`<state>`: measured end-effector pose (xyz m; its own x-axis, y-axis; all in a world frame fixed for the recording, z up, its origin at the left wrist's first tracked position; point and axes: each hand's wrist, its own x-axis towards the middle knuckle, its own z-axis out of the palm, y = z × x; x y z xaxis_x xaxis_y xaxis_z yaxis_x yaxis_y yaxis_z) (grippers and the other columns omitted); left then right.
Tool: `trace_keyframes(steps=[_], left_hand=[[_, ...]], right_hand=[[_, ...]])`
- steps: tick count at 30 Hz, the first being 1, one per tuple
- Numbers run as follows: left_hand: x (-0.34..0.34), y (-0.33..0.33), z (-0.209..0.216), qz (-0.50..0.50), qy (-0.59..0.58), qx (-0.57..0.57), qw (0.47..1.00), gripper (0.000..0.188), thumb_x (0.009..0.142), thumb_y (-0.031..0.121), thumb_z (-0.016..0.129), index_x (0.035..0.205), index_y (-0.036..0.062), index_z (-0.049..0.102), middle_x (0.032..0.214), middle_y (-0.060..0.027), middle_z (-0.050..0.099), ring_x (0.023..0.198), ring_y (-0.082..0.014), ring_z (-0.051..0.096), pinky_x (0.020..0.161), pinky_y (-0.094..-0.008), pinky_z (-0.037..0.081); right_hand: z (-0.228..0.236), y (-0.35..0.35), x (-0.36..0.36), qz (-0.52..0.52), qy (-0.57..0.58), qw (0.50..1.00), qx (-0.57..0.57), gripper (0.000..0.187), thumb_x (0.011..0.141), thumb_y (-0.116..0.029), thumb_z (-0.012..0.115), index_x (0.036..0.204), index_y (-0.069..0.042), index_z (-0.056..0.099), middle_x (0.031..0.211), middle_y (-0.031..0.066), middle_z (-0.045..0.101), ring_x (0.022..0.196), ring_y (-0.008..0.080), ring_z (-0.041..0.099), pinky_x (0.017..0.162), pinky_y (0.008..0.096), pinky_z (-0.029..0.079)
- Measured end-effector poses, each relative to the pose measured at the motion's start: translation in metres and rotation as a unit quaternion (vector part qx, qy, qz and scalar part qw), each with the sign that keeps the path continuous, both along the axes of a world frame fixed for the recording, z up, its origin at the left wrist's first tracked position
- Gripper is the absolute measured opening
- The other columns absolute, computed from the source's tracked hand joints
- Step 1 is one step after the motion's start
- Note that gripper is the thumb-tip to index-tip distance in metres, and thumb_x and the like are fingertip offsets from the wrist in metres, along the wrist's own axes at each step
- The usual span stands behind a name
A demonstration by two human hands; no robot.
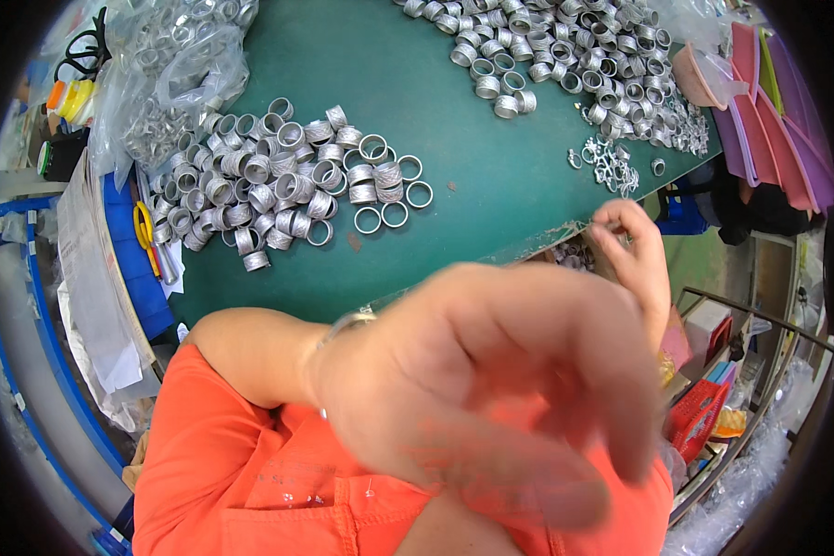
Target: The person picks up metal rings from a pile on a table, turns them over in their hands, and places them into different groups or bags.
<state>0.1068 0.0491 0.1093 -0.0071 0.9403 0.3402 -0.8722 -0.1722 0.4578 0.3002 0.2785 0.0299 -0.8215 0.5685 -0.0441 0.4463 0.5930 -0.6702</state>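
My left hand (491, 371) is raised close to the camera, large and smeared by motion. Its fingers curve round toward the thumb with a gap between them, and I see nothing held there. A thin bracelet (347, 324) circles that wrist. Farther right, at the table's near edge, my right hand (644, 269) bends its finger and thumb tips together; whatever is between them is too small to make out. Just past it lies a small heap of little silver metal pieces (610, 167). A pile of silver patterned rings (259, 176) covers the table's left part.
The green table (343, 65) carries another large ring pile (565, 46) at far right. A clear plastic bag (181, 74) sits at far left, near yellow-handled scissors (144, 227). Pink and purple plastic bins (760, 130) stand beyond the right edge, above a crowded shelf (713, 417).
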Motion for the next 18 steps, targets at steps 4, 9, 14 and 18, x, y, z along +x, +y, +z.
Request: trace_keyframes(steps=[4, 9, 14, 18], left_hand=[[0.023, 0.003, 0.008, -0.001, -0.046, 0.059, 0.997, 0.014, 0.084, 0.007, 0.065, 0.096, 0.0028, 0.057, 0.095, -0.0109, 0.054, 0.076, -0.014, 0.05, 0.069, -0.0257, 0.043], [0.035, 0.005, 0.014, 0.018, -0.053, 0.077, 0.995, 0.013, 0.085, 0.006, 0.064, 0.095, 0.003, 0.057, 0.093, -0.0104, 0.054, 0.075, -0.014, 0.05, 0.068, -0.0259, 0.042], [0.044, 0.011, 0.015, 0.02, -0.055, 0.091, 0.994, 0.012, 0.085, 0.006, 0.064, 0.094, 0.0031, 0.057, 0.091, -0.0098, 0.053, 0.074, -0.014, 0.049, 0.068, -0.026, 0.042], [0.047, 0.011, 0.013, 0.03, -0.054, 0.098, 0.993, 0.011, 0.085, 0.006, 0.064, 0.093, 0.0033, 0.057, 0.09, -0.0093, 0.053, 0.073, -0.0141, 0.049, 0.067, -0.0262, 0.042]], right_hand=[[-0.034, 0.006, -0.072, -0.048, 0.135, 0.985, 0.094, 0.006, 0.083, -0.004, 0.064, 0.088, 0.0, 0.064, 0.081, 0.0094, 0.062, 0.073, 0.0181, 0.059, 0.068, 0.0294, 0.048], [-0.064, 0.026, -0.144, -0.092, 0.074, 0.974, 0.192, 0.024, 0.087, -0.024, 0.064, 0.091, -0.001, 0.069, 0.087, 0.0181, 0.064, 0.085, 0.0345, 0.061, 0.079, 0.0411, 0.048], [-0.078, 0.03, -0.139, -0.067, 0.158, 0.963, 0.207, 0.018, 0.081, -0.021, 0.072, 0.084, -0.004, 0.069, 0.095, 0.0152, 0.063, 0.085, 0.0326, 0.061, 0.08, 0.0409, 0.048], [-0.071, 0.005, -0.121, -0.074, 0.302, 0.945, -0.097, 0.012, 0.079, -0.003, 0.073, 0.088, -0.002, 0.064, 0.102, 0.0093, 0.064, 0.089, 0.0158, 0.061, 0.078, 0.028, 0.05]])
